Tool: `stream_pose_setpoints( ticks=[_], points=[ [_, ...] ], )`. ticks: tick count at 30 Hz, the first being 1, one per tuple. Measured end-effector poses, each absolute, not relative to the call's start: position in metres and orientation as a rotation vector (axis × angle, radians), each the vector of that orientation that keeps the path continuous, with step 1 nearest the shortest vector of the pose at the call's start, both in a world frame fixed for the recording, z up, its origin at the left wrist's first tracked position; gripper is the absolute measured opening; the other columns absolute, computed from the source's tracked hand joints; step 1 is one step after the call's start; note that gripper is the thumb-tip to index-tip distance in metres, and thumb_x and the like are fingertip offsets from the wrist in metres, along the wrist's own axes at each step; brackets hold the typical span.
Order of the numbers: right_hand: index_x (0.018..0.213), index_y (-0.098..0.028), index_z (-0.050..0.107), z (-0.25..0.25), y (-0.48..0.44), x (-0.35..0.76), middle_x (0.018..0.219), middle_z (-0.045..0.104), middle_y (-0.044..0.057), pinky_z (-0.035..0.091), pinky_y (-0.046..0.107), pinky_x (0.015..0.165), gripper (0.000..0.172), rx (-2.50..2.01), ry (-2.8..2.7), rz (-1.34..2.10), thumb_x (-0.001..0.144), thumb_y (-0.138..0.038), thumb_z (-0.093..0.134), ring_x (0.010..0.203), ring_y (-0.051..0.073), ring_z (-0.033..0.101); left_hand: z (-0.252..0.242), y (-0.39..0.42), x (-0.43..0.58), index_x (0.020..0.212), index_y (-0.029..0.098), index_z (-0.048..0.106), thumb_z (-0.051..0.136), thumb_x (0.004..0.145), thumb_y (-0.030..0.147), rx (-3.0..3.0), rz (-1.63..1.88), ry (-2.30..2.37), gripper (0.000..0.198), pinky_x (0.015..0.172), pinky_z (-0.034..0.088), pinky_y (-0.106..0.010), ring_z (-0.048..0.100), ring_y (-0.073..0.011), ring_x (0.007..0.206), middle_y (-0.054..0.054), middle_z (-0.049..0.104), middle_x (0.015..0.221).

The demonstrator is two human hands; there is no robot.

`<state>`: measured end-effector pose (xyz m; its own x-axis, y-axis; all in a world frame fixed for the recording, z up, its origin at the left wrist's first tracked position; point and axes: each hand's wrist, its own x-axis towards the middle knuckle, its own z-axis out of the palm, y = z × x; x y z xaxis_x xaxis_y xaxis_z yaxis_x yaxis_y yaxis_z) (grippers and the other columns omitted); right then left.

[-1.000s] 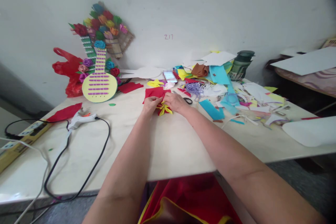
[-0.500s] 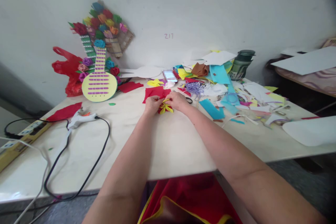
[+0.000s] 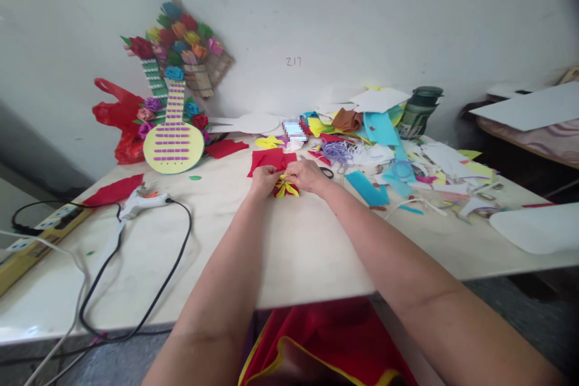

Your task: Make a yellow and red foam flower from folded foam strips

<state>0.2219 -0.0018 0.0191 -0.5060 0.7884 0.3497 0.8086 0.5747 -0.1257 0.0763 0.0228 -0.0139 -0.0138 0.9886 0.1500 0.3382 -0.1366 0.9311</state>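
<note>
Between my two hands sits a small red and yellow paper flower [image 3: 286,187], its yellow petals fanned toward me. My left hand [image 3: 265,181] pinches its left side, and my right hand [image 3: 309,175] grips the upper right part with bent fingers. The fingertips hide the flower's centre. Just behind the hands lies a red sheet [image 3: 262,160], flat on the table. A pair of scissors with a black handle [image 3: 326,172] rests close to my right hand, its blades partly covered.
A white glue gun [image 3: 142,202] with a looping black cord lies left, near a yellow power strip [image 3: 40,247]. A yellow paper lute [image 3: 172,148] leans at back left. Paper scraps [image 3: 441,160], purple string [image 3: 333,151] and a green bottle [image 3: 420,111] crowd the right.
My hands stay on the flower with only slight finger movement. The whole view has shifted a little; nothing on the table has visibly moved.
</note>
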Motion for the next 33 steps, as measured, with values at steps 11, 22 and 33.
stream_pose_setpoints(
  ticks=[11, 22, 33],
  points=[
    [0.093, -0.016, 0.070, 0.010, 0.009, 0.224, 0.093, 0.065, 0.007, 0.036, 0.024, 0.073, 0.021, -1.373, -2.324, -0.017, 0.083, -0.027, 0.054, 0.087, 0.015, 0.056, -0.015, 0.027, 0.079, 0.052, 0.016, 0.049, 0.059, 0.062, 0.033, 1.678, 1.252, 1.495, 0.023, 0.045, 0.029, -0.020, 0.039, -0.0085, 0.048, 0.004, 0.042, 0.047],
    [0.079, -0.017, 0.068, 0.009, 0.006, 0.217, 0.085, 0.067, 0.005, 0.031, 0.025, 0.061, 0.021, -1.505, -2.164, -0.010, 0.082, -0.030, 0.052, 0.078, 0.015, 0.056, -0.010, 0.022, 0.084, 0.051, 0.015, 0.051, 0.052, 0.059, 0.017, 1.698, 1.186, 1.609, 0.008, 0.044, 0.028, -0.020, 0.037, -0.0083, 0.046, 0.005, 0.040, 0.044],
    [0.061, -0.013, 0.060, 0.012, 0.007, 0.221, 0.055, 0.044, -0.004, 0.023, 0.021, 0.049, 0.021, -1.489, -2.034, 0.400, 0.072, -0.029, 0.053, 0.053, 0.007, 0.036, -0.008, 0.021, 0.085, 0.053, 0.014, 0.052, 0.051, 0.059, 0.016, 1.659, 1.204, 1.590, 0.006, 0.045, 0.028, -0.020, 0.039, -0.0088, 0.047, 0.004, 0.043, 0.046]
  ],
)
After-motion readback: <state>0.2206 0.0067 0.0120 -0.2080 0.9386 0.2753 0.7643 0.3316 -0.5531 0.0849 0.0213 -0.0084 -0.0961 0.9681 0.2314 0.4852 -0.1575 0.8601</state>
